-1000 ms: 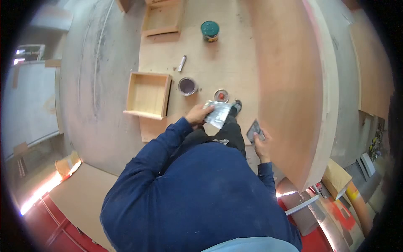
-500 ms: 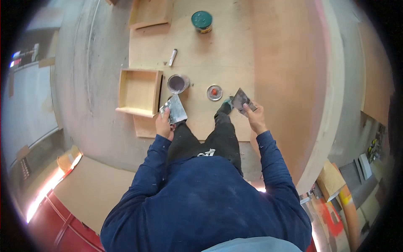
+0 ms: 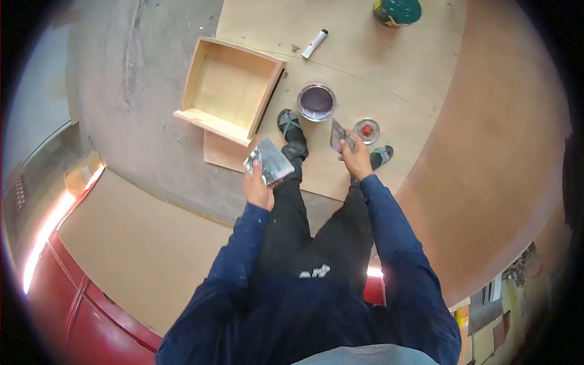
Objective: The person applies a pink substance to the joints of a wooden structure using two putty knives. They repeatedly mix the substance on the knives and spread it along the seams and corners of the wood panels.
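Note:
My left hand (image 3: 257, 185) grips a wide metal scraper blade (image 3: 269, 161), smeared grey, held flat in front of my left leg. My right hand (image 3: 356, 159) holds a smaller putty knife (image 3: 337, 135), its blade pointing up toward an open tin of purple-grey filler (image 3: 316, 101) on the plywood sheet (image 3: 365, 61). A small lid with a red blob (image 3: 367, 129) lies just right of the knife. My sandalled feet (image 3: 291, 125) stand on the plywood beside the tin.
An open wooden drawer box (image 3: 230, 88) lies left of the tin. A white tube (image 3: 315, 43) and a green-lidded can (image 3: 396, 10) sit farther off. A large curved wooden panel (image 3: 499, 158) stands right; brown board (image 3: 134, 249) lies left on concrete.
I have stepped forward toward the tin and the view has tilted down. Both hands kept their tools; the right hand with the putty knife moved closer to the tin and the lid.

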A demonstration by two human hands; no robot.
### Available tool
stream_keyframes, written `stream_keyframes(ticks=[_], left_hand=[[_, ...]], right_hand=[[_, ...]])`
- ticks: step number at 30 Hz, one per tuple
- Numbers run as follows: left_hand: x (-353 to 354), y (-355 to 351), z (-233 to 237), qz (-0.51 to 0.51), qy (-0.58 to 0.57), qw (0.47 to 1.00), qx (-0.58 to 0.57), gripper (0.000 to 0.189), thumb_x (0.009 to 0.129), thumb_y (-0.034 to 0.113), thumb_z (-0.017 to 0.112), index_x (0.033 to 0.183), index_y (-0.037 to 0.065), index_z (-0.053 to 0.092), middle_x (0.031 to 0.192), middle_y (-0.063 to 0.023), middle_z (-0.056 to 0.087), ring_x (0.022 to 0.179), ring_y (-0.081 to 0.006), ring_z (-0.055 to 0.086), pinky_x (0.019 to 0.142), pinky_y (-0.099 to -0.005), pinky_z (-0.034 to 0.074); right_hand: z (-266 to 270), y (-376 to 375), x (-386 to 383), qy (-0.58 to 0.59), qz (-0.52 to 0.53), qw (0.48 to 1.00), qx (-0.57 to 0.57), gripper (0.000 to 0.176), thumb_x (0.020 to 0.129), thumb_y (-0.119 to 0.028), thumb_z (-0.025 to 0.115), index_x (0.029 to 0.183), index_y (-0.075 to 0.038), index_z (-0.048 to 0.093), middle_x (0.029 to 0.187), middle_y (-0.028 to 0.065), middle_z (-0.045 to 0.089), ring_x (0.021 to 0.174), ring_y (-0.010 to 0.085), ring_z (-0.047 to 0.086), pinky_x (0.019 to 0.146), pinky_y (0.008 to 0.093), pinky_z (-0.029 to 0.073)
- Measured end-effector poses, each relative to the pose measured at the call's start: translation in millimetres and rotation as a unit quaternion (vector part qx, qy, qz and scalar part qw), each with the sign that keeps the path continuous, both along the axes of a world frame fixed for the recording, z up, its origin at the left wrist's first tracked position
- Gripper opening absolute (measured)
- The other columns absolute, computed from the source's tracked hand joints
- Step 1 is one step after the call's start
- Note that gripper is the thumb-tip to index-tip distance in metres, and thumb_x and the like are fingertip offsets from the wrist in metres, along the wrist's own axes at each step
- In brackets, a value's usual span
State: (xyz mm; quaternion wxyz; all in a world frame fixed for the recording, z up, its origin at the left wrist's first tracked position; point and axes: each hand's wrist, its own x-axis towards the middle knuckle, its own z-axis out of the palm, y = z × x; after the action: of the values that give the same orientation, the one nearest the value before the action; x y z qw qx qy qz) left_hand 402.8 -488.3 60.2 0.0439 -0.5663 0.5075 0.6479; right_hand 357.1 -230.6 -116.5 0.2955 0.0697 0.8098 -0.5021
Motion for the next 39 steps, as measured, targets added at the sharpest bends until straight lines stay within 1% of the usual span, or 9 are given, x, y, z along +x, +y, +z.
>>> stream_keyframes(ticks=[2,5,9,11,18,23,31,35,39], left_hand=[[6,-18,-19,0.014,0.018,1.000,-0.003,0.036,0.099,0.034,0.048,0.122,0.006,0.047,0.105,-0.0076,0.063,0.084,-0.0214,0.067,0.062,-0.0355,0.056],[27,-45,-36,0.037,-0.008,0.999,0.025,0.037,0.099,0.034,0.048,0.123,0.007,0.047,0.106,-0.0073,0.062,0.086,-0.0210,0.066,0.064,-0.0359,0.056],[36,-77,-50,0.013,-0.043,0.998,0.037,0.038,0.098,0.036,0.049,0.123,0.007,0.045,0.107,-0.0074,0.061,0.087,-0.0206,0.065,0.066,-0.0358,0.055],[21,-76,-30,0.108,-0.010,0.990,0.093,0.038,0.099,0.034,0.049,0.124,0.006,0.044,0.109,-0.0075,0.060,0.091,-0.0209,0.064,0.070,-0.0366,0.055],[34,-80,-45,0.061,0.013,0.992,0.110,0.033,0.097,0.018,0.052,0.125,0.001,0.047,0.120,-0.0089,0.056,0.108,-0.0192,0.056,0.096,-0.0351,0.044],[35,-72,-47,0.091,0.018,0.984,0.155,0.032,0.097,0.016,0.052,0.125,0.000,0.048,0.120,-0.0095,0.058,0.109,-0.0190,0.056,0.096,-0.0350,0.043],[29,-66,-46,0.019,-0.015,0.996,0.081,0.031,0.097,0.018,0.054,0.123,0.000,0.049,0.118,-0.0096,0.059,0.107,-0.0189,0.057,0.095,-0.0340,0.044],[33,-66,-55,0.087,-0.008,0.988,0.128,0.032,0.097,0.017,0.053,0.124,0.001,0.048,0.118,-0.0101,0.058,0.107,-0.0186,0.057,0.094,-0.0341,0.045],[18,-71,-73,0.001,-0.020,0.999,0.049,0.032,0.098,0.020,0.052,0.123,0.000,0.048,0.114,-0.0098,0.059,0.102,-0.0169,0.056,0.091,-0.0328,0.045]], right_hand=[[5,-48,-33,0.142,0.010,0.985,0.098,0.027,0.087,-0.010,0.059,0.113,-0.003,0.062,0.100,0.0192,0.064,0.086,0.0303,0.066,0.074,0.0386,0.054],[-74,-82,-27,0.134,0.032,0.966,0.218,0.028,0.086,-0.013,0.058,0.112,-0.004,0.061,0.100,0.0201,0.063,0.091,0.0383,0.061,0.080,0.0446,0.049],[-94,-107,-70,0.091,0.153,0.956,0.231,0.026,0.085,-0.016,0.057,0.108,-0.003,0.061,0.097,0.0192,0.062,0.090,0.0385,0.060,0.077,0.0480,0.049],[-116,-118,-81,0.083,0.219,0.933,0.273,0.025,0.084,-0.015,0.055,0.105,-0.002,0.060,0.100,0.0198,0.061,0.091,0.0384,0.060,0.079,0.0492,0.049],[-171,-156,-105,-0.026,0.224,0.916,0.332,0.023,0.080,-0.013,0.053,0.092,0.000,0.068,0.101,0.0246,0.065,0.094,0.0395,0.063,0.084,0.0464,0.051],[-199,-146,-103,-0.043,0.223,0.904,0.363,0.023,0.081,-0.014,0.054,0.091,-0.002,0.070,0.099,0.0235,0.066,0.091,0.0381,0.065,0.082,0.0455,0.052],[-259,-138,-101,-0.018,0.313,0.876,0.367,0.036,0.088,-0.019,0.048,0.118,-0.008,0.062,0.129,0.0182,0.055,0.110,0.0327,0.059,0.092,0.0435,0.050],[-205,-132,-131,-0.074,0.409,0.874,0.251,0.030,0.083,-0.018,0.050,0.099,0.000,0.067,0.095,0.0271,0.065,0.091,0.0424,0.063,0.086,0.0472,0.048],[-139,-109,-119,-0.018,0.218,0.961,0.171,0.025,0.086,-0.019,0.052,0.098,0.000,0.062,0.100,0.0280,0.062,0.095,0.0447,0.058,0.081,0.0506,0.046]])
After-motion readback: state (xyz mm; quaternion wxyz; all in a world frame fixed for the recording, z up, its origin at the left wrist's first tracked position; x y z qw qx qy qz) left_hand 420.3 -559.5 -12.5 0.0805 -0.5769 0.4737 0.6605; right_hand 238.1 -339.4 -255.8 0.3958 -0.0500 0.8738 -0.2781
